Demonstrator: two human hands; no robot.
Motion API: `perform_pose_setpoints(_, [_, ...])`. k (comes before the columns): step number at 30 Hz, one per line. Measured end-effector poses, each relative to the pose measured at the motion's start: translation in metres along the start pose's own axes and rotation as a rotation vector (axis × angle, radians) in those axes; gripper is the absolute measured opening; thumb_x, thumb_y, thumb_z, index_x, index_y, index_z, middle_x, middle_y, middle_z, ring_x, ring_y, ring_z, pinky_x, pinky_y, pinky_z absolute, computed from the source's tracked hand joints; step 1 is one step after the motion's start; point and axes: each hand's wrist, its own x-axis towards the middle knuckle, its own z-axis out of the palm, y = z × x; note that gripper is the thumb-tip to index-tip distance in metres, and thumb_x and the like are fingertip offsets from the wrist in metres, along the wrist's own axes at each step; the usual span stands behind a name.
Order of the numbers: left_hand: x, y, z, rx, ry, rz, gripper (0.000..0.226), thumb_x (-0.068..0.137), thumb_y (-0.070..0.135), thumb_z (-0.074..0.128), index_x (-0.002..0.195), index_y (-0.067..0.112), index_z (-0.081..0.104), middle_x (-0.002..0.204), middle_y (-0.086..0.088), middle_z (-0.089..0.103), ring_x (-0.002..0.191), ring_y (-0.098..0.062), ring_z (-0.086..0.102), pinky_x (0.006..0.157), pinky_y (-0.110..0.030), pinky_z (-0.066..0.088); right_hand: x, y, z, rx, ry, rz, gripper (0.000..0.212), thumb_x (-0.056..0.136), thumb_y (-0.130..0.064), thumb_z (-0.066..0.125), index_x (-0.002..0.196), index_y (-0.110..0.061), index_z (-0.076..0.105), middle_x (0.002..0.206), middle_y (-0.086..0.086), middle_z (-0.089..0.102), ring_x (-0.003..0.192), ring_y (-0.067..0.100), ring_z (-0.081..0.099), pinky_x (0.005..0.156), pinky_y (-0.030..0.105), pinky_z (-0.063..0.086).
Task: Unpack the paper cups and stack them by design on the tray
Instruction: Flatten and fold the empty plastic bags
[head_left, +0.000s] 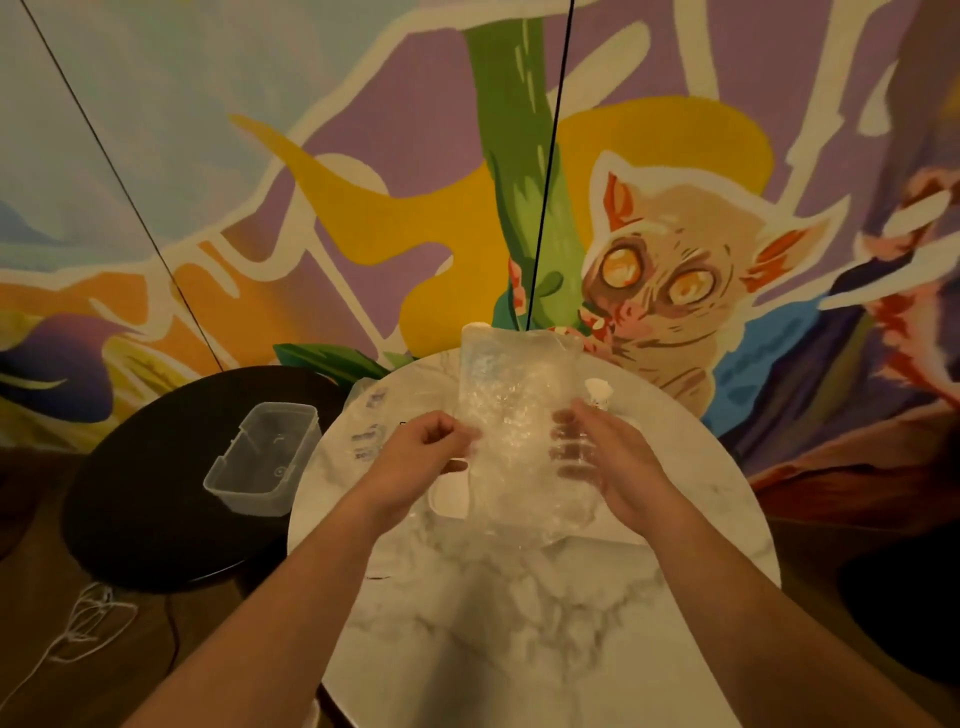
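A: Edges and room?

B: Round marble table (519, 623), near half bare. Far rim close behind bag (511, 415). Second bag (371, 415), flat, printed, at far left rim. White tray (449, 496) mid-table, mostly hidden behind the held bag. Dark round table (156, 493) just left, carrying clear tub (262, 457). Mural wall (363, 182) directly behind. White cord (83, 623) on floor, lower left.

A: Bag against fingers?

B: Clear bag held upright above tray, between both hands. Left hand (415, 457): fingers curled, pinching left edge. Right hand (608, 457): fingers curled around right side, fingertips visible through plastic. Top of bag well above both hands.

A: Cups?

B: One white cup (597, 392) on table just beyond right hand, touching nothing seen. Contents of bag: cannot tell, plastic too crinkled and blurred.
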Motion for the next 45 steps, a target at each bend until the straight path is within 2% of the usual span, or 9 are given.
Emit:
perform_pose_setpoints(7, [-0.004, 0.009, 0.012, -0.097, 0.016, -0.082, 0.019, 0.100, 0.023, 0.055, 0.107, 0.007, 0.061, 0.104, -0.011, 0.076, 0.087, -0.026, 0.070, 0.077, -0.039, 0.054, -0.005, -0.009, 0.002, -0.036, -0.039, -0.062, 0.044, 0.107, -0.039, 0.038, 0.105, -0.009, 0.070, 0.087, 0.008, 0.074, 0.070, 0.020, 0.067, 0.062, 0.032, 0.053])
perform_pose_setpoints(11, [0.000, 0.022, 0.011, -0.166, 0.044, -0.060, 0.038, 0.096, 0.049, 0.058, 0.122, 0.023, 0.063, 0.108, -0.003, 0.077, 0.097, -0.026, 0.071, 0.083, -0.041, 0.054, -0.008, -0.005, 0.006, -0.210, -0.176, -0.132, 0.036, 0.106, -0.032, 0.043, 0.102, -0.009, 0.071, 0.091, 0.009, 0.074, 0.075, 0.021, 0.068, 0.064, 0.032, 0.054])
perform_pose_setpoints(14, [0.002, 0.040, 0.009, -0.175, 0.079, 0.065, 0.033, 0.105, 0.039, 0.048, 0.110, 0.015, 0.069, 0.097, -0.007, 0.078, 0.087, -0.026, 0.072, 0.074, -0.035, 0.057, -0.009, 0.000, 0.010, -0.369, -0.230, -0.117, 0.025, 0.101, -0.033, 0.056, 0.105, -0.015, 0.072, 0.099, 0.005, 0.076, 0.085, 0.020, 0.071, 0.073, 0.036, 0.055])
perform_pose_setpoints(18, [-0.001, 0.056, 0.007, -0.005, -0.054, 0.142, 0.039, 0.108, 0.038, 0.040, 0.103, 0.015, 0.071, 0.098, -0.008, 0.078, 0.083, -0.023, 0.073, 0.074, -0.036, 0.056, -0.003, -0.010, 0.027, -0.208, -0.093, -0.106, 0.030, 0.093, -0.045, 0.063, 0.114, -0.024, 0.068, 0.105, -0.002, 0.077, 0.096, 0.017, 0.072, 0.081, 0.037, 0.057])
perform_pose_setpoints(27, [-0.003, 0.050, -0.007, -0.025, -0.144, 0.079, 0.058, 0.106, 0.052, 0.027, 0.110, 0.017, 0.073, 0.105, -0.008, 0.078, 0.086, -0.024, 0.072, 0.078, -0.041, 0.057, -0.001, -0.029, 0.046, 0.148, 0.199, -0.109, 0.021, 0.096, -0.033, 0.065, 0.089, -0.015, 0.071, 0.076, 0.001, 0.071, 0.064, 0.012, 0.065, 0.064, 0.030, 0.051])
perform_pose_setpoints(30, [-0.003, 0.044, -0.012, -0.081, -0.191, 0.016, 0.052, 0.095, 0.060, 0.043, 0.123, 0.023, 0.067, 0.111, -0.005, 0.077, 0.091, -0.027, 0.074, 0.078, -0.044, 0.059, -0.001, -0.030, 0.050, 0.244, 0.270, -0.089, 0.025, 0.097, -0.037, 0.063, 0.095, -0.013, 0.071, 0.080, 0.003, 0.070, 0.068, 0.014, 0.064, 0.063, 0.029, 0.054])
perform_pose_setpoints(36, [-0.003, 0.032, -0.012, -0.083, -0.091, 0.054, 0.021, 0.105, 0.026, 0.052, 0.110, 0.012, 0.067, 0.097, -0.009, 0.078, 0.074, -0.024, 0.073, 0.063, -0.034, 0.059, -0.003, -0.010, 0.030, 0.141, -0.126, 0.038, 0.047, 0.089, -0.046, 0.062, 0.131, -0.024, 0.057, 0.121, 0.005, 0.071, 0.108, 0.029, 0.070, 0.087, 0.045, 0.060])
perform_pose_setpoints(41, [0.003, 0.041, -0.014, -0.287, 0.047, 0.060, 0.027, 0.107, 0.031, 0.047, 0.117, 0.013, 0.064, 0.100, -0.007, 0.078, 0.075, -0.025, 0.074, 0.060, -0.034, 0.060, -0.013, 0.028, 0.032, -0.125, -0.035, -0.070, 0.038, 0.085, -0.015, 0.077, 0.121, -0.011, 0.066, 0.088, 0.006, 0.075, 0.059, 0.020, 0.066, 0.043, 0.026, 0.046])
perform_pose_setpoints(45, [0.003, 0.045, -0.018, -0.248, 0.077, 0.078, 0.026, 0.107, 0.030, 0.047, 0.117, 0.014, 0.064, 0.096, -0.005, 0.078, 0.071, -0.023, 0.073, 0.059, -0.034, 0.060, -0.012, 0.038, 0.029, -0.207, 0.074, -0.161, 0.029, 0.082, -0.020, 0.081, 0.108, -0.016, 0.071, 0.079, 0.007, 0.070, 0.054, 0.018, 0.058, 0.044, 0.030, 0.046])
